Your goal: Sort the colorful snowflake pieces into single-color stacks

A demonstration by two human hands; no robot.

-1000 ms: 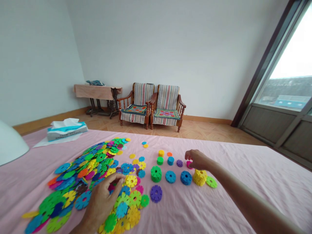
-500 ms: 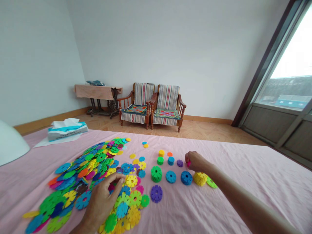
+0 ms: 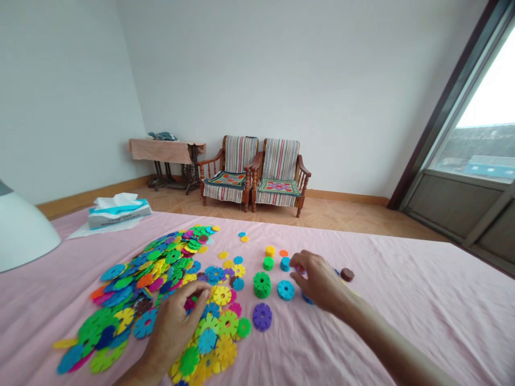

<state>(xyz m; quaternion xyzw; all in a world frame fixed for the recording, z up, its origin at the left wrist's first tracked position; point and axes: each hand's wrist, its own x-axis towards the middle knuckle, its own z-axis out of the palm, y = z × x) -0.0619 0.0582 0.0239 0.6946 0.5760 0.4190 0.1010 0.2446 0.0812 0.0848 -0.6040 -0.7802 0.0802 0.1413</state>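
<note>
When looking fwd & down via head cam, can see both bare hands over pink cloth (image 3: pixel 402 305). On L side, find big pile of notched discs (image 3: pixel 156 265), mixed colours. See L hand (image 3: pixel 176 317) low at pile's R part, fingers curled, thumb tip close to index; can't tell if pinching anything. Just beside its fingertips, note yellow disc (image 3: pixel 217 298), flat.

See R hand (image 3: pixel 319 279) coming in from R, thumb & fingers bent, small gap betw. tips, w/ pinkish-purple bit visible there; can't tell if gripped or only touched. Just L of those tips, spot sm. blue stack (image 3: pixel 285 264); near it, sm. green stack (image 3: pixel 268 263), sm. yellow stack (image 3: pixel 270 251) & orange disc (image 3: pixel 284 253). Nearer, find big green stack (image 3: pixel 262 291), big blue disc (image 3: pixel 281 292) beside it & purple disc (image 3: pixel 258 319) in front. Beyond R forearm, see brown stack (image 3: pixel 347 275). Far L on cloth: tissue box (image 3: pixel 119 215).
</note>
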